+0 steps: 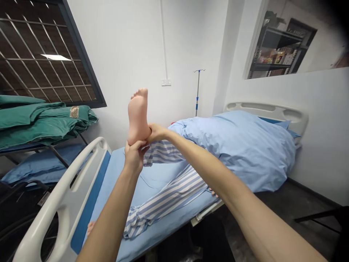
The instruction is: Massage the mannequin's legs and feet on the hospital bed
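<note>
A smooth, plastic-looking manikin foot point(137, 114) is raised above the bed, toes up and sole turned toward me. My left hand point(133, 154) is closed around its heel from below. At the ankle, on the right side, my right hand point(156, 133) grips the same foot, fingers partly hidden behind it. The raised leg wears a blue-and-white striped trouser leg point(165, 153). A second striped trouser leg point(171, 193) lies along the mattress, its foot mostly hidden behind my left forearm.
A pale footboard point(68, 193) stands at the left end of the bed. A blue quilt point(245, 149) covers the upper body near the headboard point(297, 116). An IV pole point(197, 92) stands behind the bed. Folded green bedding point(40, 122) lies at left.
</note>
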`<state>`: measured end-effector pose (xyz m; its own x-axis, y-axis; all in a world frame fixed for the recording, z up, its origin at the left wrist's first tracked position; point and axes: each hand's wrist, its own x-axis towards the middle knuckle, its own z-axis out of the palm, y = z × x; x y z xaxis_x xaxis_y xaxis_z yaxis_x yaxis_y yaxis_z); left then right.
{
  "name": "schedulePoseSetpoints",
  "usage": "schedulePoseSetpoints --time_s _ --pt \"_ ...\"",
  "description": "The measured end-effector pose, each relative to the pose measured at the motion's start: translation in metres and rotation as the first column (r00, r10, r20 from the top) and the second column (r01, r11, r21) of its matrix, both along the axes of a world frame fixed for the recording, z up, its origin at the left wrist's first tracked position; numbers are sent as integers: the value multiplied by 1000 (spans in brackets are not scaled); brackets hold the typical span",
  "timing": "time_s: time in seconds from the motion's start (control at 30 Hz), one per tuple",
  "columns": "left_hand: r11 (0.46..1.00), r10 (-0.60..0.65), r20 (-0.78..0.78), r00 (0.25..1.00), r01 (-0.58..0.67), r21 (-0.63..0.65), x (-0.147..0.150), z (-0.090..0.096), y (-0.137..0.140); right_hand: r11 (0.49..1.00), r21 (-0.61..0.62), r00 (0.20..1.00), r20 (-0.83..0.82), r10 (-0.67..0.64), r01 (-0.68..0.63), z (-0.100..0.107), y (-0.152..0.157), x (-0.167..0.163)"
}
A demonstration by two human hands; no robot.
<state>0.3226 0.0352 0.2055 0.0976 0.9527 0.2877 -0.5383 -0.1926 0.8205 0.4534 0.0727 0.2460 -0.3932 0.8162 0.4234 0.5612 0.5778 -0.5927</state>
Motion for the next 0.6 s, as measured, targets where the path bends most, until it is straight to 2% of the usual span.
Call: schedulePoseSetpoints --time_s 0.13,0.27,0.43,0.6 --pt "999 -10 -43 999 12 52 19 20 2 997 -69 997 -62 -49 44 19 -10 20" --pt "998 -20 -28 999 21 53 18 21 10 992 -122 995 -93 -22 11 20 -4 18" --pt "999 40 31 999 -40 -8 -5 -1 27 995 -103 999 -36 -1 -3 0 23 -10" --pt "977 108 83 991 -91 -191 -46 -44 53 988 -156 996 78 32 -20 -40 54 -55"
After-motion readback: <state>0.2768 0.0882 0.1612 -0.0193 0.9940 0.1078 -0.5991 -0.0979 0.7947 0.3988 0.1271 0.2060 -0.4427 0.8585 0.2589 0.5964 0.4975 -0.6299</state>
